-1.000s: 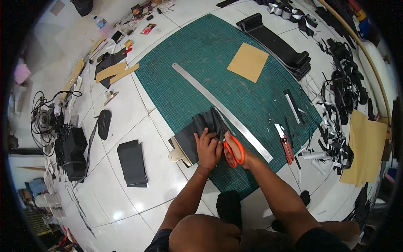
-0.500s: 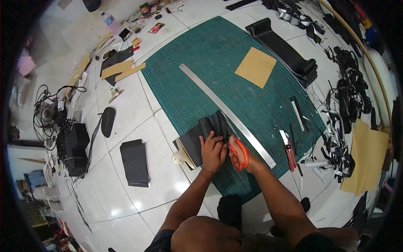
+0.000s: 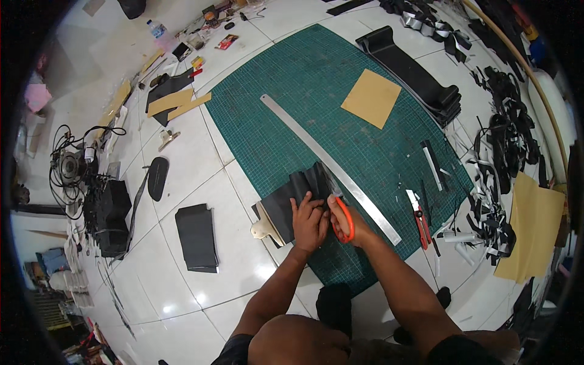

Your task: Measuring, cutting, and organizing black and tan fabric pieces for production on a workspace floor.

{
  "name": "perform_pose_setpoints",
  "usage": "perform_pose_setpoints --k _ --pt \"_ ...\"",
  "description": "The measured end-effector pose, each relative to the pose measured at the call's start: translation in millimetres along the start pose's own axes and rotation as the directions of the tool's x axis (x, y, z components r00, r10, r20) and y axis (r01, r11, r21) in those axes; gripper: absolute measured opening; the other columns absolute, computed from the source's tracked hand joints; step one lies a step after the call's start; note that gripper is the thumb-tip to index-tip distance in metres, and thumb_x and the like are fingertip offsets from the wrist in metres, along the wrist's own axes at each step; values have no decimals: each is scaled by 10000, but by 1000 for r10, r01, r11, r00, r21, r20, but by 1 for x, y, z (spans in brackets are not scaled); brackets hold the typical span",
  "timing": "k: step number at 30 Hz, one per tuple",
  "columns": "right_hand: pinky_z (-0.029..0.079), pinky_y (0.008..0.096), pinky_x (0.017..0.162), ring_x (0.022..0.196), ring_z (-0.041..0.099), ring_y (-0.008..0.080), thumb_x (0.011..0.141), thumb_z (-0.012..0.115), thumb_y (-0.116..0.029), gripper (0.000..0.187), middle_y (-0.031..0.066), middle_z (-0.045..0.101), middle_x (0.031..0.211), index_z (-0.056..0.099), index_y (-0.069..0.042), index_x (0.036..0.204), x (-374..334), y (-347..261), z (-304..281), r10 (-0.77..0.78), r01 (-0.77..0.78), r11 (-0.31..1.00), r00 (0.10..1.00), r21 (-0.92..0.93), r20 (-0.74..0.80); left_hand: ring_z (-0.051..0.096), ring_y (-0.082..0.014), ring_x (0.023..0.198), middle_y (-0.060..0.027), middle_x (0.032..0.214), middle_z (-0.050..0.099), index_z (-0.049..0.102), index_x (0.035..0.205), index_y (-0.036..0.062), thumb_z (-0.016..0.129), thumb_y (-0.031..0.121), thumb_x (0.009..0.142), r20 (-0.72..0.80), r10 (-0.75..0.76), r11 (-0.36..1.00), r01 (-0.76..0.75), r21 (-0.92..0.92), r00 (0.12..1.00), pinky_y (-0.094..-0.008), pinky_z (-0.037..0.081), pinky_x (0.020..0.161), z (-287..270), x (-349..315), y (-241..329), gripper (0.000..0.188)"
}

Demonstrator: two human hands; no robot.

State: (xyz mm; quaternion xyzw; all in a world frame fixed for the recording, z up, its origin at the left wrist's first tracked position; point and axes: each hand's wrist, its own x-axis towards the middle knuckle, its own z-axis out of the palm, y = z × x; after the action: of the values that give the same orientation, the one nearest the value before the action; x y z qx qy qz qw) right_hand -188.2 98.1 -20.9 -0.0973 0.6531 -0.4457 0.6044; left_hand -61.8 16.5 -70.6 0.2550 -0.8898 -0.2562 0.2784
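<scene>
My left hand (image 3: 310,223) lies with fingers spread on a stack of black sheet material (image 3: 283,204), pressing it against the green cutting mat (image 3: 274,73). A metal bulldog clip (image 3: 265,229) grips the stack's left edge. In my right hand (image 3: 353,225) is a pair of scissors (image 3: 344,220) with orange handles, my fingers wrapped through the loops. The blades point away from me along the right edge of the stack, partly hidden by the material. A long steel ruler (image 3: 328,164) lies slantwise on the mat just right of the stack.
A red utility knife (image 3: 420,222) and black strips rest at the mat's right. A tan card square (image 3: 371,98) lies on its far part. Folded black material (image 3: 413,76) stands behind. On the left floor tiles are a black stack (image 3: 196,237) and another clip (image 3: 167,140).
The scissors' orange handles have come closer together as my right hand has closed. My left hand stays spread on the black stack.
</scene>
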Motion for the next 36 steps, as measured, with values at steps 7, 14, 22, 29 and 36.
perform_pose_setpoints --k 7,14,22,29,36 --pt "317 256 370 403 408 111 814 433 -803 710 -10 405 523 477 -101 718 32 -15 -4 38 -40 997 999 66 27 451 -345 1296 -86 1126 599 599 942 57 615 105 850 21 -14 1000 15 -24 1000 -677 180 1079 2 1 0 105" --pt "326 242 376 411 421 95 862 395 -765 697 -3 424 528 505 -91 728 32 -3 -14 -128 126 982 992 -139 -6 452 -361 1293 -107 1139 597 603 965 50 601 83 851 12 -6 1000 7 -23 1000 -672 185 1082 4 0 0 119" --pt "391 280 453 458 450 139 915 371 -702 649 17 456 566 501 -82 773 -11 -15 -36 -152 117 974 972 193 179 427 -372 1306 -110 1187 572 598 942 51 664 137 827 -5 -20 1000 20 -12 1000 -665 217 1074 0 1 4 158" --pt "418 297 510 530 483 147 945 384 -645 589 24 461 622 486 -70 869 -61 53 -63 -83 95 944 995 315 -52 330 -422 1357 -238 1415 402 584 1135 26 702 178 793 -81 -96 978 79 -193 992 -541 218 1118 -18 11 17 392" --pt "402 269 495 545 472 102 938 392 -654 605 -3 459 646 496 -65 852 -88 88 -59 -94 94 996 990 -2 -106 361 -344 1344 -218 1397 408 532 1182 4 654 88 804 -165 -351 656 116 -746 922 -459 278 1105 -18 20 31 406"
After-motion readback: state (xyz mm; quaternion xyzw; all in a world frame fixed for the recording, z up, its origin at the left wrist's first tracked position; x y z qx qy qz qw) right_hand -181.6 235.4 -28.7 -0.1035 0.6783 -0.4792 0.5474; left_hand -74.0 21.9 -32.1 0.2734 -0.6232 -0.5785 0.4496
